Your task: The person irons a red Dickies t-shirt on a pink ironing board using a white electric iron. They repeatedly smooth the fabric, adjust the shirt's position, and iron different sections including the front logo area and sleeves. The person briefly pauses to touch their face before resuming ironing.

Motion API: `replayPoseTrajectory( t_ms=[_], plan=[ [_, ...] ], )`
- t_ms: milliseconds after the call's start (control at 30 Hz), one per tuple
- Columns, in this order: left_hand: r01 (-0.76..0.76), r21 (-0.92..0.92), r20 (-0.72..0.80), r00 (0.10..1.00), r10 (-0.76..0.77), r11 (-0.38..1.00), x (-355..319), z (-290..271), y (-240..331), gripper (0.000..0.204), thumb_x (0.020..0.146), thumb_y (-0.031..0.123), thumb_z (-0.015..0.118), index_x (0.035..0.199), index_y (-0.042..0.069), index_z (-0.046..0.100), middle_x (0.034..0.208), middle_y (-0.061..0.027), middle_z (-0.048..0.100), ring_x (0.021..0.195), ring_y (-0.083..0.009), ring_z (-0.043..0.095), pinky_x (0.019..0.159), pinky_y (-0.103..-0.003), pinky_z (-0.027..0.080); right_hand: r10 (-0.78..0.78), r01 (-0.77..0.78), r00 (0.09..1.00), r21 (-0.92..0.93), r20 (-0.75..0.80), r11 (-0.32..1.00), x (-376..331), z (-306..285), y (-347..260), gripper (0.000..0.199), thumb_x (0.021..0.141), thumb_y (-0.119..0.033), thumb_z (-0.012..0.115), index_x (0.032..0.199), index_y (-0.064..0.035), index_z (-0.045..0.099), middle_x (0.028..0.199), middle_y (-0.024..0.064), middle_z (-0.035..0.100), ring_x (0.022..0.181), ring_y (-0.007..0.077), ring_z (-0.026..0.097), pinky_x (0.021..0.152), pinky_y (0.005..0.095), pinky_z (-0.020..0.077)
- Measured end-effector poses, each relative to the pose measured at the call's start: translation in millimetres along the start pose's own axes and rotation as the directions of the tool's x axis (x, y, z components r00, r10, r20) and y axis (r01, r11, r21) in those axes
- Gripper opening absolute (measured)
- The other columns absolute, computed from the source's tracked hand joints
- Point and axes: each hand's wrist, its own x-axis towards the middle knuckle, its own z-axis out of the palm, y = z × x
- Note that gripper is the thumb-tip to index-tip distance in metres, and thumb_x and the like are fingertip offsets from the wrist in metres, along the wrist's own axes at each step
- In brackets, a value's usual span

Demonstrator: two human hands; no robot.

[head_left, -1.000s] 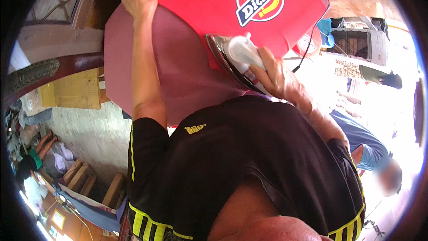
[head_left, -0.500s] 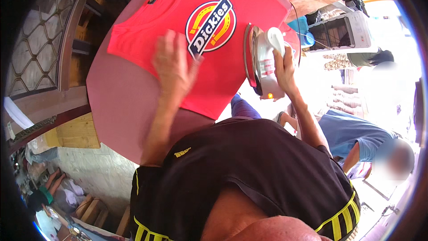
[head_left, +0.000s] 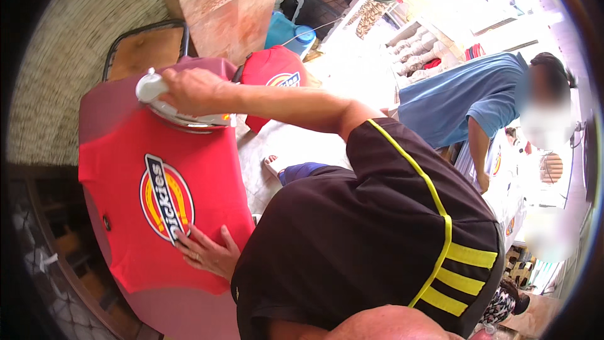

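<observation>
A red shirt with a round blue, white and yellow printed emblem lies spread over a padded mauve ironing board. My right hand is wrapped round the handle of a silver and white clothes iron, whose small orange light glows. The iron sits at the shirt's far edge, its soleplate hidden from me. My left hand rests flat on the shirt at the emblem's near end, fingers spread, a ring on one finger.
Another red printed shirt lies just right of the board's far end. Beyond stand a brown-seated chair, a stone-faced pillar and a blue container. At right, a person in blue leans over stacked cloth.
My view has swung round to the right. The iron has gone from beside the emblem to the shirt's far edge. My left hand, blurred before, now lies still on the shirt.
</observation>
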Motion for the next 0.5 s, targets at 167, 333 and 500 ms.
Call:
replayPoseTrajectory(
  t_ms=[167,333,500],
  plan=[
    [-0.06,0.031,-0.043,0.997,0.062,0.998,4,11,-8,0.079,0.092,0.062,0.052,0.152,0.012,0.039,0.16,-0.0211,0.031,0.144,-0.047,0.032,0.108,-0.064,0.032,-0.15,0.15,0.986,0.007,0.069,0.989,44,-16,-1,0.045,0.098,-0.039,0.057,0.111,0.0032,0.052,0.085,0.0281,0.069,0.08,0.0468,0.069,0.074,0.0521,0.0547],
    [0.024,-0.037,0.071,0.997,-0.021,0.999,2,-7,-5,0.081,0.089,0.062,0.058,0.15,0.011,0.043,0.159,-0.021,0.032,0.144,-0.0476,0.031,0.108,-0.065,0.03,-0.065,0.083,0.941,-0.039,0.332,0.996,63,-22,-4,0.048,0.097,-0.039,0.058,0.126,-0.0007,0.053,0.108,0.024,0.07,0.095,0.0413,0.07,0.082,0.0518,0.056],
    [0.138,-0.149,0.176,0.978,-0.111,0.979,3,-20,-4,0.084,0.083,0.056,0.07,0.151,0.015,0.042,0.161,-0.0181,0.028,0.148,-0.0442,0.025,0.113,-0.064,0.022,-0.272,0.285,0.924,-0.012,0.267,0.958,88,0,-6,0.044,0.096,-0.028,0.064,0.129,-0.0034,0.049,0.08,0.023,0.069,0.069,0.0406,0.07,0.061,0.0511,0.0555]
  ],
)
